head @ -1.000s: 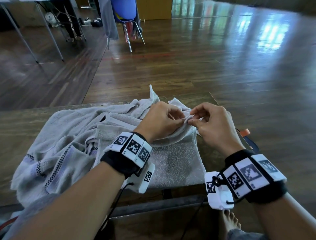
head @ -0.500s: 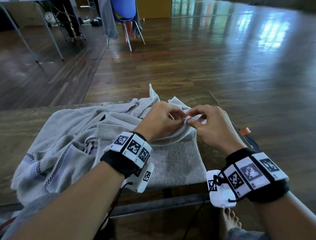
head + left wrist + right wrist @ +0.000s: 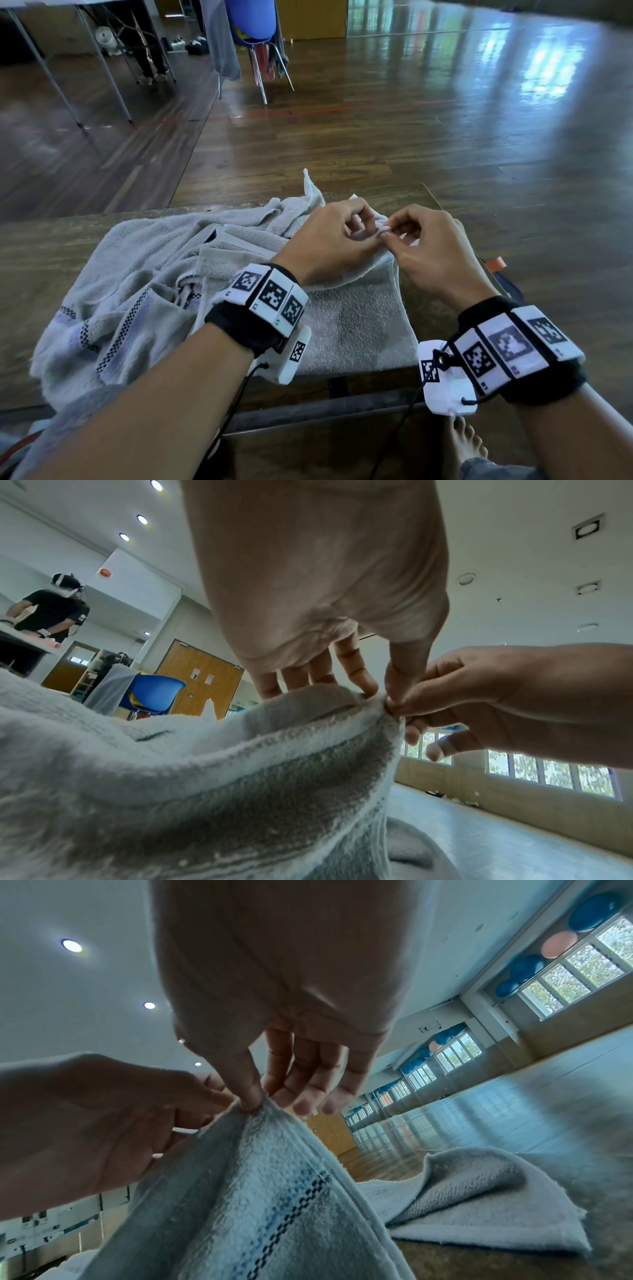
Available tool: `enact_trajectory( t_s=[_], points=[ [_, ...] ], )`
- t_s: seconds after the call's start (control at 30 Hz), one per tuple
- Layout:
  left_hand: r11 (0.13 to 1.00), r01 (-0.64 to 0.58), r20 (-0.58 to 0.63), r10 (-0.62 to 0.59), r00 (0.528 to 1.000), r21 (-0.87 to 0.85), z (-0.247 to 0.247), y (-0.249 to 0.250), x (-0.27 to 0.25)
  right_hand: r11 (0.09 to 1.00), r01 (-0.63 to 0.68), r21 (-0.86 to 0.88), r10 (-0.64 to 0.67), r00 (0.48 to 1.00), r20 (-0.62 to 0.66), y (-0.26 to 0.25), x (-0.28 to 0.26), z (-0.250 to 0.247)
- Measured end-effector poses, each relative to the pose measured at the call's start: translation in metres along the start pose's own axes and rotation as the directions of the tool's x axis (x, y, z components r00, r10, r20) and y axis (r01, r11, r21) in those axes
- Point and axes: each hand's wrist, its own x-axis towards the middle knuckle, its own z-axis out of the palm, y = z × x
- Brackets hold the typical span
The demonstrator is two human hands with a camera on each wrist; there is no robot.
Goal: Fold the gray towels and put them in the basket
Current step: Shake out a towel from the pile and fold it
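Gray towel (image 3: 356,318) lies crumpled on the desk (image 3: 41,253), one corner lifted at its far right side. Left hand (image 3: 329,240) and right hand (image 3: 435,253) both pinch that corner between thumb and forefinger, other fingers (image 3: 308,1085) loosely curled. Best to separate the layers, slide the hands apart along the hem, and pull taut before folding. No basket in view.

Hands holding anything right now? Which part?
Both. The left hand and right hand pinch the same raised corner of a gray towel, fingertips meeting there.
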Motion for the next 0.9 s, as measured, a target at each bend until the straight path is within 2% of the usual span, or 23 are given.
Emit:
enact_trajectory(
  t_s=[0.17,0.3,0.47,0.57,0.67,0.8,0.9],
  points=[
    [0.992,-0.064,-0.038,0.069,0.997,0.108,0.001,-0.004,0.001,0.999,0.005,0.053,-0.006,1.000,0.017,0.004,0.001,0.004],
    [0.993,-0.054,-0.063,0.061,0.996,0.102,0.001,-0.004,0.002,0.990,0.000,0.140,-0.007,0.999,0.050,0.006,0.004,0.005],
    [0.991,-0.049,-0.020,0.052,0.998,0.128,0.002,-0.004,0.002,0.997,0.025,0.074,-0.028,0.999,0.033,0.008,0.004,0.005],
    [0.975,-0.058,0.025,0.054,0.998,0.216,-0.002,-0.007,0.001,1.000,0.013,0.008,-0.013,1.000,0.000,0.009,0.006,0.002],
    [0.953,0.002,0.041,-0.015,0.999,0.303,-0.013,-0.015,0.000,1.000,0.003,-0.030,-0.003,1.000,-0.027,0.013,0.011,-0.006],
    [0.925,0.119,-0.043,-0.111,0.993,0.361,-0.035,-0.028,-0.004,0.999,-0.032,-0.033,0.029,0.996,-0.082,0.021,0.017,-0.019],
    [0.919,0.138,-0.098,-0.109,0.989,0.369,-0.053,-0.034,-0.011,0.999,-0.041,-0.025,0.039,0.995,-0.093,0.025,0.017,-0.024]
  ],
)
